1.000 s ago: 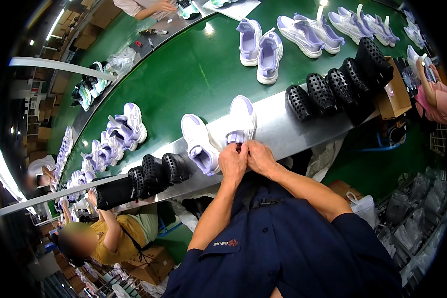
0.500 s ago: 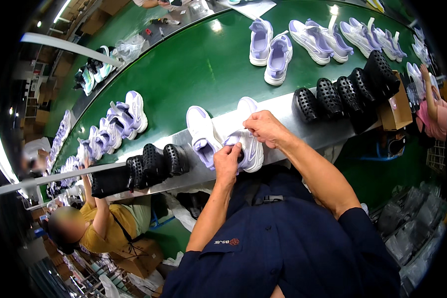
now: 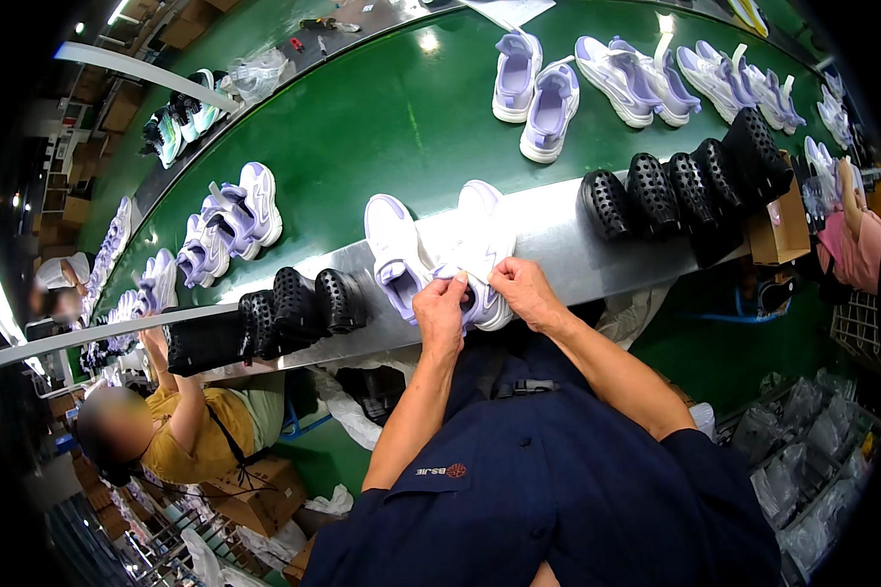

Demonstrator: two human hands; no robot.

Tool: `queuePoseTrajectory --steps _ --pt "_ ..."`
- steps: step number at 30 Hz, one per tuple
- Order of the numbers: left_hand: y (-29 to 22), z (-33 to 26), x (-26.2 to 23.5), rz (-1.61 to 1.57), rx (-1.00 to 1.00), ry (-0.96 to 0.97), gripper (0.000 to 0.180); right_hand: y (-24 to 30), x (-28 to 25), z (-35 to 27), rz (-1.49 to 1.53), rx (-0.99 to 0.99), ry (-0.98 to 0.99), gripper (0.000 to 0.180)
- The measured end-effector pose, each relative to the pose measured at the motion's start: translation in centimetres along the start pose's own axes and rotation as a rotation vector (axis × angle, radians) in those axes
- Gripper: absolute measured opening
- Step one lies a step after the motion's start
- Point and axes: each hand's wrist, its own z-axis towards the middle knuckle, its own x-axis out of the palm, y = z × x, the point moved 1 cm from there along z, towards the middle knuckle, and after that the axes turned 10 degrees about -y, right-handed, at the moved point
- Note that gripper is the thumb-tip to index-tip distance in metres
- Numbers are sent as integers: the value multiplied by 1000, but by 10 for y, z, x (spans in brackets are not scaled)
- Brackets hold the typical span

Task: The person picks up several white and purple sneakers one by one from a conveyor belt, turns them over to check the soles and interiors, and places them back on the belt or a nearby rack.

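Observation:
Directly in front of me, a white and lilac sneaker point(image 3: 481, 227) points toe-away on the metal ledge, at the belt's near edge. My left hand point(image 3: 442, 311) pinches the left side of its ankle opening, thumb on top. On the opposite side, my right hand point(image 3: 527, 292) grips the collar with fingers curled. Between them the opening shows dark, and the fingers partly cover the heel. Just left of it stands the matching sneaker point(image 3: 392, 231), also toe-away, its lilac lining visible; neither hand holds that one.
Perforated black shoe forms point(image 3: 652, 194) line the ledge at right, and more black forms point(image 3: 296, 305) stand at left. Beyond lies the green belt point(image 3: 362, 127) with several sneaker pairs point(image 3: 548, 110). A co-worker in a yellow top point(image 3: 201, 435) works at left. A cardboard box point(image 3: 779, 227) sits at right.
My right hand has come down from the sneaker's upper to the collar, nearer my left hand. Sneakers at the left of the belt have shifted, with a wider gap between pairs.

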Motion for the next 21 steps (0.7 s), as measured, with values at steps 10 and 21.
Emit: queuePoseTrajectory --steps 10,21 --pt "-34 -29 -3 719 824 -24 15 5 -30 -13 -507 -161 -211 30" --pt "-45 -5 -10 756 1123 134 28 15 14 -21 -797 -523 -154 26"
